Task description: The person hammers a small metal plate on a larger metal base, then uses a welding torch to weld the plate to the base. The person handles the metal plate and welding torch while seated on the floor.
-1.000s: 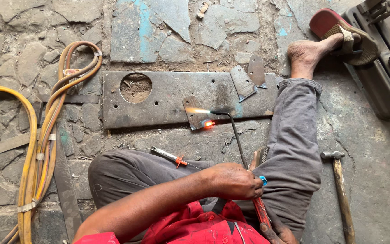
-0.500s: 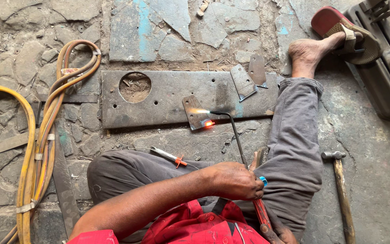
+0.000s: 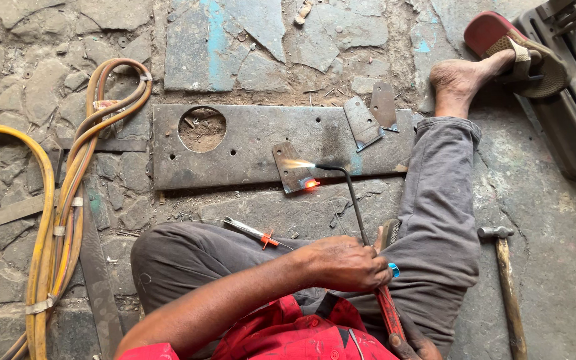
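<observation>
Item: cutting torch (image 3: 358, 213), my left hand (image 3: 345, 263) closed on its handle, right hand (image 3: 411, 347) mostly hidden (grip unclear). Flame ahead of my fingers on small plate (image 3: 293, 168), atop long steel plate (image 3: 255, 143). I'd judge steady, slow travel best. Hammer (image 3: 505, 280) right.

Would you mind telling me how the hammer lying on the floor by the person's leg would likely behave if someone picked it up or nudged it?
The hammer looks stiff: a straight wooden handle with a metal head. It is probably head-heavy, so held by the handle's far end it would likely dip toward the head. Nudged, it would more likely pivot or slide on the rough stone floor than roll, since the head lies crosswise.
</observation>
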